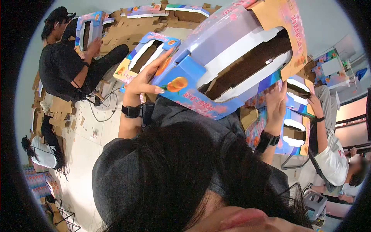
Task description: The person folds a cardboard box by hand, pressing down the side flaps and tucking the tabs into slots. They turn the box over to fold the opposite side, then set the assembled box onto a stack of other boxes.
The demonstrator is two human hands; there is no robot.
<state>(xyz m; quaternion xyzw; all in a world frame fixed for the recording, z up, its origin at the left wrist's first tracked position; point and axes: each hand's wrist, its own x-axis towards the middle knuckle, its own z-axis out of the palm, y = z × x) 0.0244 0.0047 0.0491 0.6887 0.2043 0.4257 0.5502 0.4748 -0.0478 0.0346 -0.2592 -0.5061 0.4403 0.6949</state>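
A printed cardboard box (228, 62) with peach pictures and pink blossoms is tilted up in front of my chest. Its long cut-out opening faces me, edged by white flaps, with a bare brown interior. My left hand (147, 77) grips the box's left end, thumb on the near face and fingers along the side. On the lower right edge, my right hand (276, 100) supports the box, its fingertips partly hidden behind it. Both wrists wear black bands. Just beyond my left hand is a similar box (129, 79) with an opening.
More printed boxes (284, 149) are stacked at right, where another person's hand (317, 106) touches one. A seated person in black (58, 69) holds a box at upper left. Flattened cardboard (135, 27) covers the floor behind; a cable (104, 120) lies at left.
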